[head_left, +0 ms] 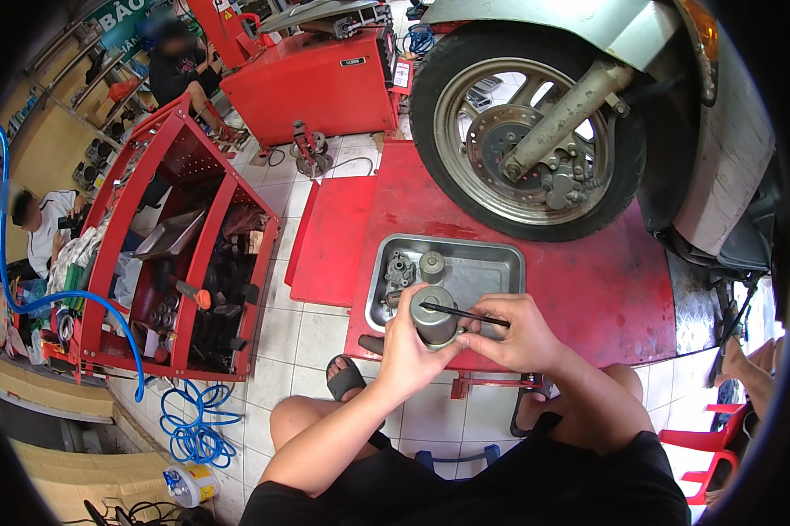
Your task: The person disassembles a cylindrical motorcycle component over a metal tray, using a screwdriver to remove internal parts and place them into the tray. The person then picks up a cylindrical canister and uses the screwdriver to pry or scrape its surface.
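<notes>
My left hand (404,346) is wrapped round a grey metal cylinder (432,328), its round end facing up toward me. In my right hand (522,335) is a thin black stick (465,313), pinched between the fingers, with its tip over the cylinder's top. The fingers of both hands come close together at the cylinder's lower right side. Just beyond them lies a shallow metal tray (519,273). At its left side sit a smaller metal cylinder (432,265), a cast metal piece (399,268) and other parts partly hidden by my left hand.
The tray rests on a red platform (588,298), below a scooter's front wheel (522,131). A red tool cart (180,263) and coiled blue hose (198,425) are at left. Two people (49,232) appear at the far left; another person's arm (754,377) enters at right by a red chair (702,447).
</notes>
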Available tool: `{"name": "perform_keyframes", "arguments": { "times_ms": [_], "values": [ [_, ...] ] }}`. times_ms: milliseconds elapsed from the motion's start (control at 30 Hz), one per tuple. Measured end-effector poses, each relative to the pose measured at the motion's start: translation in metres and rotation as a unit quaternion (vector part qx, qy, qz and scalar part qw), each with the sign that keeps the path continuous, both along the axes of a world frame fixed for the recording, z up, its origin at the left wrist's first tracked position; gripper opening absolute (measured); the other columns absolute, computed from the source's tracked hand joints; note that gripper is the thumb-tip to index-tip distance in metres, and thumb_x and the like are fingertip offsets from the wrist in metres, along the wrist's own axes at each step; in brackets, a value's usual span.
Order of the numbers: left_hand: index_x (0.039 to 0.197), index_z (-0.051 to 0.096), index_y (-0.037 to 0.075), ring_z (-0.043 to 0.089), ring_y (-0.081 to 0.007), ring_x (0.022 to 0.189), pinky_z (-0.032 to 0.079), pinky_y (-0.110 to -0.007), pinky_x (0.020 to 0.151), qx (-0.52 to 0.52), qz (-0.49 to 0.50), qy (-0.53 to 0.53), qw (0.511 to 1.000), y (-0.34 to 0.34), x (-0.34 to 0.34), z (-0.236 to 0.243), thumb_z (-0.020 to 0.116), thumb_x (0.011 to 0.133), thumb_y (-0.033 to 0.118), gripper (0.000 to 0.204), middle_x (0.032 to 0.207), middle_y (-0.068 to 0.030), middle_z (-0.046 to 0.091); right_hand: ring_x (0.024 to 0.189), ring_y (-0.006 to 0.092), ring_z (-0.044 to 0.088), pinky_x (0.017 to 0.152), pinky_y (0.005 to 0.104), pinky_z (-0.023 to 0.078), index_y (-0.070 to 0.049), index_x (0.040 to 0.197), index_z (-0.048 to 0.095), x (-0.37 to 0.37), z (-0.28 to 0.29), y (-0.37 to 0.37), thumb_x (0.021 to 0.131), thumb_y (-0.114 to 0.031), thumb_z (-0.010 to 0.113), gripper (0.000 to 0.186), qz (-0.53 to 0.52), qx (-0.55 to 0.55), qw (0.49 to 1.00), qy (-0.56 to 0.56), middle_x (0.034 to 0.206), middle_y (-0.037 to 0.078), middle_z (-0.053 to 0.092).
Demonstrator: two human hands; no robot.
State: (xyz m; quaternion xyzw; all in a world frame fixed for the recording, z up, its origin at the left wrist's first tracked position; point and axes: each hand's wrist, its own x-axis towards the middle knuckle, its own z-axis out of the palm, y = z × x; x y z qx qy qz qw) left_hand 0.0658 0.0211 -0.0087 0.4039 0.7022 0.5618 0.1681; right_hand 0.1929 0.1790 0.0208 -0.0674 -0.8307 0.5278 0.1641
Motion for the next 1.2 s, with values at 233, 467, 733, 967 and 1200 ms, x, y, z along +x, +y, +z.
{"name": "perform_keyframes", "arguments": {
  "times_ms": [233,467,733,967,1200],
  "values": [
    [0.136,0.043,0.001,0.074,-0.0292,0.104,0.057,-0.039,0.090,-0.015,-0.008,0.007,1.000,-0.001,0.000,0.005,0.090,0.074,0.012,0.078,0.106,-0.0163,0.073,0.068,0.0137,0.062,0.065,0.0293,0.054,0.003,0.098,0.075,0.002,0.011,0.003,0.083,-0.009,0.082,0.020,0.012,-0.010,0.997,-0.078,0.075,0.009,0.069],
    [0.134,0.044,0.002,0.075,-0.0307,0.102,0.057,-0.041,0.089,-0.017,-0.011,0.019,1.000,-0.002,0.002,0.010,0.090,0.074,0.011,0.076,0.104,-0.0168,0.074,0.060,0.0115,0.056,0.059,0.0293,0.049,0.001,0.094,0.075,0.004,0.013,0.006,0.082,-0.011,0.083,0.019,0.024,-0.020,0.995,-0.091,0.065,0.004,0.060],
    [0.133,0.044,0.003,0.075,-0.0327,0.101,0.057,-0.041,0.087,-0.010,-0.017,0.019,1.000,-0.002,0.003,0.008,0.089,0.074,0.010,0.075,0.103,-0.0172,0.074,0.055,0.0109,0.052,0.055,0.0304,0.045,-0.002,0.093,0.074,0.003,0.017,0.008,0.081,-0.016,0.083,0.020,0.037,0.008,0.994,-0.104,0.060,0.004,0.056],
    [0.133,0.044,0.003,0.075,-0.0326,0.099,0.057,-0.041,0.087,-0.016,-0.015,0.029,0.999,-0.003,0.003,0.010,0.090,0.074,0.010,0.075,0.103,-0.0178,0.073,0.054,0.0112,0.049,0.055,0.0308,0.043,-0.003,0.093,0.074,0.002,0.013,0.008,0.081,-0.015,0.081,0.019,0.040,0.009,0.994,-0.105,0.058,0.003,0.053],
    [0.132,0.045,0.003,0.074,-0.0333,0.099,0.057,-0.041,0.086,-0.010,-0.026,0.043,0.999,-0.004,0.003,0.006,0.089,0.075,0.010,0.073,0.103,-0.0184,0.073,0.054,0.0121,0.046,0.054,0.0311,0.042,-0.003,0.092,0.074,0.003,0.015,0.008,0.082,-0.016,0.082,0.018,0.047,0.005,0.992,-0.115,0.057,0.003,0.051]
  ]
}}
